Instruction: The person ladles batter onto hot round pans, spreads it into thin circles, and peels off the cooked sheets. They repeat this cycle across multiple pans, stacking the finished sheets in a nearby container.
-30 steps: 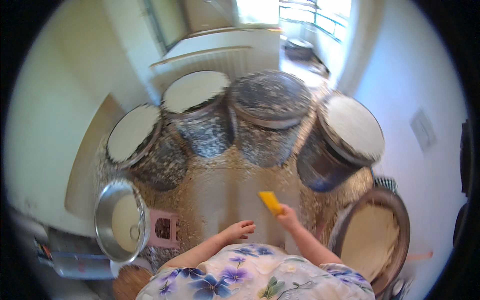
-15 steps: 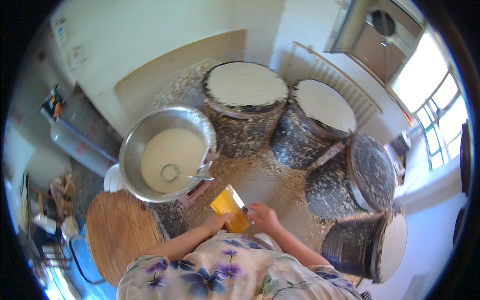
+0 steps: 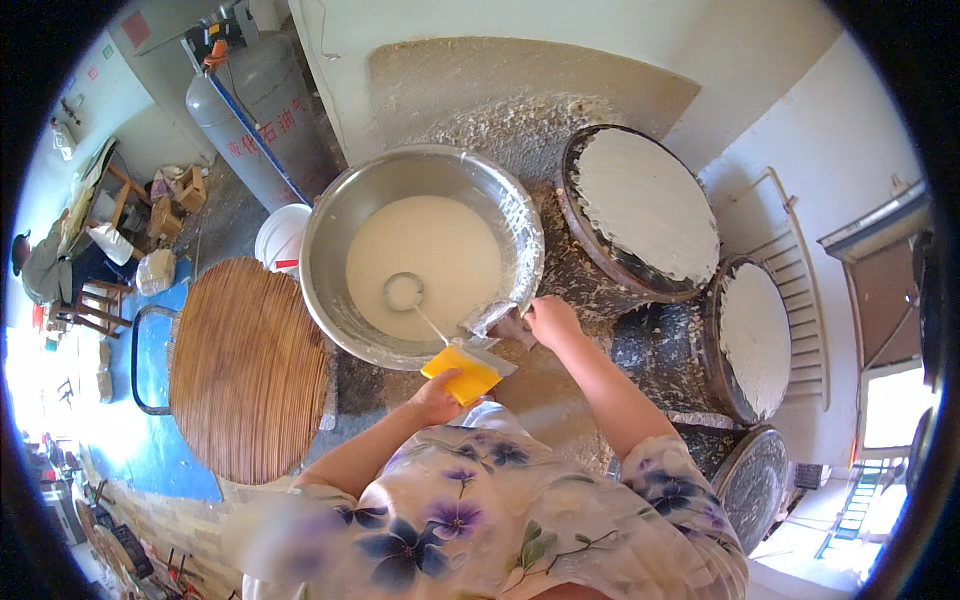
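Note:
My left hand (image 3: 437, 398) is closed around a yellow scraper (image 3: 466, 378) with a thin greyish edge, close to my body at the basin's near rim. My right hand (image 3: 553, 322) is closed at the basin's right rim, its fingertips against a brownish, white-smeared piece (image 3: 508, 326) whose kind I cannot make out. The large metal basin (image 3: 318, 215) contains a pale, creamy liquid (image 3: 425, 240). A ladle (image 3: 404, 292) with a round bowl lies in it, its handle leaning toward the near rim.
A round slatted wooden board (image 3: 250, 370) lies left of the basin, beside a white bucket (image 3: 272, 240). A grey gas cylinder (image 3: 270, 120) stands behind. On the right, splattered drums carry round plates with a white layer (image 3: 640, 205), (image 3: 755, 340); a dark round plate (image 3: 750, 490) is nearer.
The view has swung left. My right hand has left the scraper and reached to the basin's right rim. My left hand still holds the scraper.

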Tool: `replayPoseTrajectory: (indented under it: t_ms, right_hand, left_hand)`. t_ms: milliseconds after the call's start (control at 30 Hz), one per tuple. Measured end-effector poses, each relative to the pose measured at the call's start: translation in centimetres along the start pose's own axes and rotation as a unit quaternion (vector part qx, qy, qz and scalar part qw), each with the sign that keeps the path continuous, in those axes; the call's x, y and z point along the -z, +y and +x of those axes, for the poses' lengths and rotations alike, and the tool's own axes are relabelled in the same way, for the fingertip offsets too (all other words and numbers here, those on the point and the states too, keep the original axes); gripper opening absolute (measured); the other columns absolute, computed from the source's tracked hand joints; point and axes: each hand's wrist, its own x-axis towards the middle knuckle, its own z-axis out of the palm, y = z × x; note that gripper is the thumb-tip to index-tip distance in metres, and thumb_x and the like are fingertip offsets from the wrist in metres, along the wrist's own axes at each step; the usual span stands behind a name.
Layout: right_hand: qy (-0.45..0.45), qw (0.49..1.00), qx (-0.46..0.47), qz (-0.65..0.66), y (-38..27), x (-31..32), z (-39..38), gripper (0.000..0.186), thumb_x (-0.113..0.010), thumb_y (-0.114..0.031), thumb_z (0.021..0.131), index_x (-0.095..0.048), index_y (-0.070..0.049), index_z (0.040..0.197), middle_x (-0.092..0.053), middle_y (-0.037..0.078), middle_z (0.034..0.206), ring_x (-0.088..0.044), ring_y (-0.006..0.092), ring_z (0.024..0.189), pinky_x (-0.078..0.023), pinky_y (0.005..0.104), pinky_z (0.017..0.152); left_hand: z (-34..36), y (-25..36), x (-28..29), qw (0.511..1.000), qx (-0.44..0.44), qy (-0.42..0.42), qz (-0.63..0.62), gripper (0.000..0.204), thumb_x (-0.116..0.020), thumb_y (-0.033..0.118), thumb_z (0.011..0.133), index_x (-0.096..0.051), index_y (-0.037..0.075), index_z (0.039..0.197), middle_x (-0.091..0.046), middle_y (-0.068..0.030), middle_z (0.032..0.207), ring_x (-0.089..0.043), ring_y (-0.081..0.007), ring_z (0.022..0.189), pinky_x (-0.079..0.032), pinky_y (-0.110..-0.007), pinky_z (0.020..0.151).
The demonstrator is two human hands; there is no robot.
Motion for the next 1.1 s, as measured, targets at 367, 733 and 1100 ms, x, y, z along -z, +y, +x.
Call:
replayPoseTrajectory:
  t_ms: [367, 733, 1100]
  right_hand:
    - [-0.209, 0.966, 0.129, -0.077, -0.9, 1.2, 8.2, 0.067, -0.064, -0.018, 0.065, -0.035, -0.004, 0.124, -0.059, 0.020, 0.099, -0.058, 0.0324, 0.091, -0.047, 0.0389, 0.079]
    - [-0.199, 0.966, 0.096, -0.133, -1.3, -0.3, 11.8, 0.076, -0.063, -0.016, 0.065, -0.029, -0.004, 0.131, -0.055, 0.020, 0.109, -0.057, 0.0284, 0.097, -0.046, 0.0354, 0.083]
    - [-0.099, 0.986, 0.099, -0.085, -6.5, -0.4, 15.1, 0.070, -0.064, -0.012, 0.060, -0.043, -0.026, 0.126, -0.061, 0.015, 0.095, -0.060, 0.0262, 0.083, -0.048, 0.0336, 0.074]
  left_hand:
    - [-0.5, 2.9, -1.7, 0.961, -0.149, 0.235, 0.005, 0.032, -0.060, 0.034, 0.079, -0.054, 0.010, 0.100, -0.055, -0.0027, 0.073, -0.041, -0.0120, 0.046, -0.032, -0.024, 0.041]
    - [-8.5, 2.6, -2.2, 0.697, -0.151, 0.441, 0.545, 0.041, -0.062, 0.036, 0.075, -0.062, 0.000, 0.094, -0.064, -0.0149, 0.078, -0.062, -0.0269, 0.072, -0.048, -0.035, 0.061]
    - [-10.1, 6.5, -5.4, 0.466, 0.058, 0.386, 0.794, 0.045, -0.055, 0.046, 0.074, -0.065, 0.003, 0.080, -0.062, -0.0184, 0.081, -0.060, -0.0330, 0.078, -0.048, -0.039, 0.071]
